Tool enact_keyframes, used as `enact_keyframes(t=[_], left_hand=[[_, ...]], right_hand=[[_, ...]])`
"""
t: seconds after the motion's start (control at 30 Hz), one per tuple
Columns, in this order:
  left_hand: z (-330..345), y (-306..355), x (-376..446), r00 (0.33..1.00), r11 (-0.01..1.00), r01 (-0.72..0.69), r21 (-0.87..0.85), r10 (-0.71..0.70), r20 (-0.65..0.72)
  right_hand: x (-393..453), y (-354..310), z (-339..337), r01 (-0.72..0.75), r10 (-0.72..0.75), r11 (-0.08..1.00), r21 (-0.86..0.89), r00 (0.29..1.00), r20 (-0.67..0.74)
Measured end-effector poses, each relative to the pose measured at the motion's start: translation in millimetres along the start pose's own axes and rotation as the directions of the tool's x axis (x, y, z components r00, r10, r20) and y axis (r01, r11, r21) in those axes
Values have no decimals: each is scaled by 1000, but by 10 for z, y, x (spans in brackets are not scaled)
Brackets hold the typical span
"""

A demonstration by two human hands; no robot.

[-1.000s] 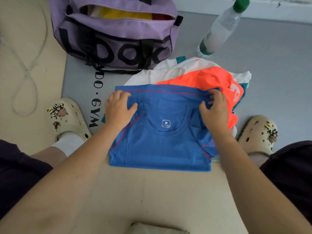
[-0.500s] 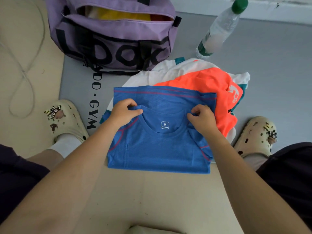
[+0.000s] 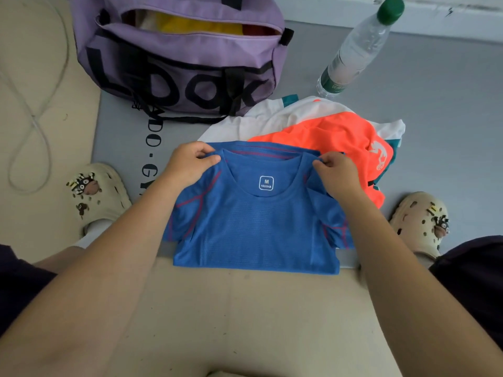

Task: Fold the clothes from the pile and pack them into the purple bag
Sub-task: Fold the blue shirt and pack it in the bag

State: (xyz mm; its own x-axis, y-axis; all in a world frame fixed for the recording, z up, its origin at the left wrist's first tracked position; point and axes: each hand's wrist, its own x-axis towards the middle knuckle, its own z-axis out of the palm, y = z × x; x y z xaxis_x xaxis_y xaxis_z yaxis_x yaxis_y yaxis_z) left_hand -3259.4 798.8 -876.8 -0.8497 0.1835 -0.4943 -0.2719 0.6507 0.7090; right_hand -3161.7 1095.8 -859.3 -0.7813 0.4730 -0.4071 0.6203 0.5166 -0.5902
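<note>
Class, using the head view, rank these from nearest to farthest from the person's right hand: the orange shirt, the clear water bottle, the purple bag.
From the right hand:
1. Orange shirt, right beside it, just beyond.
2. Clear plastic water bottle with green cap, farther back, to the right.
3. Purple bag, back left; its near corner makes this close to call against the bottle.

Single head-worn view, looking steeply down, close over the floor between both feet

Grey mat (image 3: 435,126) on beige floor (image 3: 245,322) — purple bag (image 3: 174,63), bottle (image 3: 353,50), clothes pile (image 3: 313,126) on it.
</note>
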Motion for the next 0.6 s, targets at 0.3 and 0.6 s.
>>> enact_keyframes(t=[0.3,0.6], left_hand=[[123,-78,194,990,991,-27,131,45,-133],[742,148,-660,872,839,-367,401,460,-165]], right_hand=[[89,28,89,8,-10,1000,-30,998,-60],[-545,222,-11,155,-152,988,-2,961,-231]])
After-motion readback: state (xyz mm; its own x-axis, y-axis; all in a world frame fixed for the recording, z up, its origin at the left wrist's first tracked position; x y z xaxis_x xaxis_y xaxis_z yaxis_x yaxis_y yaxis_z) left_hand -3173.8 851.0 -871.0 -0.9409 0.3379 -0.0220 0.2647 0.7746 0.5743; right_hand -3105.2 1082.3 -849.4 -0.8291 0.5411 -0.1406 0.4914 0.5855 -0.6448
